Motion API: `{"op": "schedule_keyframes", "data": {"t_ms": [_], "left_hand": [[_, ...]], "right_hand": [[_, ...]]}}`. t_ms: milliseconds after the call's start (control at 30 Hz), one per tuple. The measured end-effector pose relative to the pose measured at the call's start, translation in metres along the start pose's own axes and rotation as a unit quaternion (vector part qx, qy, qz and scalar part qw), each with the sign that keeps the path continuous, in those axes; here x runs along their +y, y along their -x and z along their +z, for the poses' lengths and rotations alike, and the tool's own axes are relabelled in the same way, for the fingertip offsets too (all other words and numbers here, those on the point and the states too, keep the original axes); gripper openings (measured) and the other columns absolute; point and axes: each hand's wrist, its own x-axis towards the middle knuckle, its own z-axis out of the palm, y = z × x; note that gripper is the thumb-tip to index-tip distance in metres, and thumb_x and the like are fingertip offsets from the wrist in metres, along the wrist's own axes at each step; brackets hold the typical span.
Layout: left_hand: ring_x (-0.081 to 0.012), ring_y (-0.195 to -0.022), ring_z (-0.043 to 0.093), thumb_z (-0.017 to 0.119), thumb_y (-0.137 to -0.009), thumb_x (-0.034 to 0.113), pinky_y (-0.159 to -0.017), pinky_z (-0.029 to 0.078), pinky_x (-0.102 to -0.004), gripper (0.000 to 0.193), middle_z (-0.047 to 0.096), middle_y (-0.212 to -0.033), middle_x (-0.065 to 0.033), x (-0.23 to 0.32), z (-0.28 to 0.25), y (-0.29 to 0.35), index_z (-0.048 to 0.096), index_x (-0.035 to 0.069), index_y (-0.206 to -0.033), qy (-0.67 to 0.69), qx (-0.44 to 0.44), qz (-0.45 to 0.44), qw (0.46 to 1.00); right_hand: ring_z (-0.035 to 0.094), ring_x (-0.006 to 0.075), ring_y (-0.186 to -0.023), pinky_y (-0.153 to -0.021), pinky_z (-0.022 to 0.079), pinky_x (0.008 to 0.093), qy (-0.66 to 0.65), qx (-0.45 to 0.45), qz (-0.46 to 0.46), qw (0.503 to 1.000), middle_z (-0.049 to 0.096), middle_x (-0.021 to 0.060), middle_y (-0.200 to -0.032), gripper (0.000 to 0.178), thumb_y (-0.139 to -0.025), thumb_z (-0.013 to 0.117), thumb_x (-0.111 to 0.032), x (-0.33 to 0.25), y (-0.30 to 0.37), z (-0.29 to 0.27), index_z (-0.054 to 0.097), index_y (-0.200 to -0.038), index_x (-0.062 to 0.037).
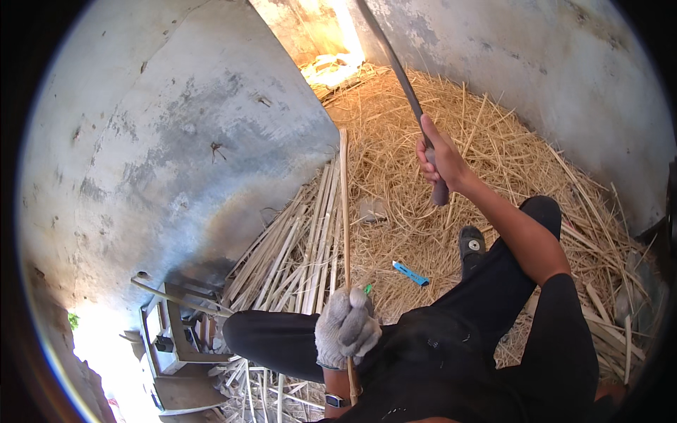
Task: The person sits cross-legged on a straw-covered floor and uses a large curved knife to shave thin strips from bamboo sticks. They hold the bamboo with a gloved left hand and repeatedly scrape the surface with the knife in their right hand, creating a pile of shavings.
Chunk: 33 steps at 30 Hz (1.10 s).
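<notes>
My left hand (347, 326), in a grey-white work glove, is closed round a long, thin bamboo strip (345, 211). The strip stands almost upright in the picture, its lower end showing below the glove. To the right, my bare right hand (444, 158) grips the dark handle of a long, slightly curved knife (402, 74). Its blade is raised up and to the left, running out of the top of the picture. Blade and strip are apart. A heap of split bamboo strips (293, 254) lies against the wall beyond my left knee.
Loose straw-coloured shavings (416, 218) cover the floor. A flat blue tool (410, 273) lies on them near my shoe (472, 248). A wooden frame (166, 338) stands at the left. A plastered wall (190, 134) rises on the left, another wall (564, 84) on the right.
</notes>
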Motion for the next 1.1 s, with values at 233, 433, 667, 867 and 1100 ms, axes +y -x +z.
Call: {"op": "schedule_keyframes", "data": {"t_ms": [233,433,667,867,1100], "left_hand": [[-0.0091,-0.040,0.043,0.057,-0.097,0.018,-0.041,0.038,-0.0231,0.032,0.048,-0.056,-0.0009,0.015,-0.005,-0.005,0.065,-0.009,-0.110,-0.394,0.233,0.110,0.882],[-0.0061,-0.035,0.035,0.062,-0.096,0.024,-0.033,0.028,-0.0211,0.041,0.040,-0.051,0.0030,0.010,0.021,-0.012,0.059,-0.011,-0.117,-0.350,0.261,0.087,0.896],[-0.0055,-0.035,0.032,0.057,-0.100,0.027,-0.033,0.025,-0.0216,0.040,0.040,-0.051,0.0040,0.006,0.026,-0.013,0.059,-0.005,-0.124,-0.332,0.257,0.075,0.905],[-0.0031,-0.039,0.031,0.057,-0.100,0.026,-0.037,0.022,-0.0215,0.038,0.041,-0.052,0.0061,-0.001,0.029,-0.014,0.063,-0.002,-0.125,-0.482,0.310,0.102,0.813],[-0.0017,-0.041,0.031,0.056,-0.099,0.019,-0.039,0.022,-0.0216,0.034,0.038,-0.055,0.0082,-0.008,0.042,-0.018,0.064,-0.004,-0.124,-0.475,0.335,0.112,0.806]], "right_hand": [[0.045,0.0074,-0.046,-0.042,0.035,0.0262,0.257,-0.144,-0.162,0.942,0.045,-0.0027,-0.052,0.059,-0.095,0.053,-0.064,-0.006,0.039,0.021,0.054,-0.071,-0.0091],[0.056,0.0171,-0.055,-0.054,0.043,0.0343,0.305,-0.223,-0.147,0.914,0.054,0.0057,-0.060,0.050,-0.090,0.066,-0.055,-0.018,0.062,0.034,0.063,-0.089,-0.0056],[0.057,0.0248,-0.051,-0.051,0.044,0.0366,0.326,-0.256,-0.242,0.877,0.057,0.0103,-0.060,0.039,-0.091,0.068,-0.043,0.004,0.067,0.038,0.064,-0.105,-0.0065],[0.061,0.0293,-0.053,-0.051,0.048,0.0420,0.502,-0.196,-0.310,0.783,0.058,0.0091,-0.060,0.039,-0.094,0.061,-0.048,0.016,0.068,0.039,0.066,-0.102,-0.0103],[0.059,0.0250,-0.047,-0.042,0.043,0.0390,0.505,-0.085,-0.401,0.760,0.056,0.0061,-0.057,0.042,-0.093,0.058,-0.055,0.025,0.047,0.044,0.066,-0.091,-0.0132]]}}
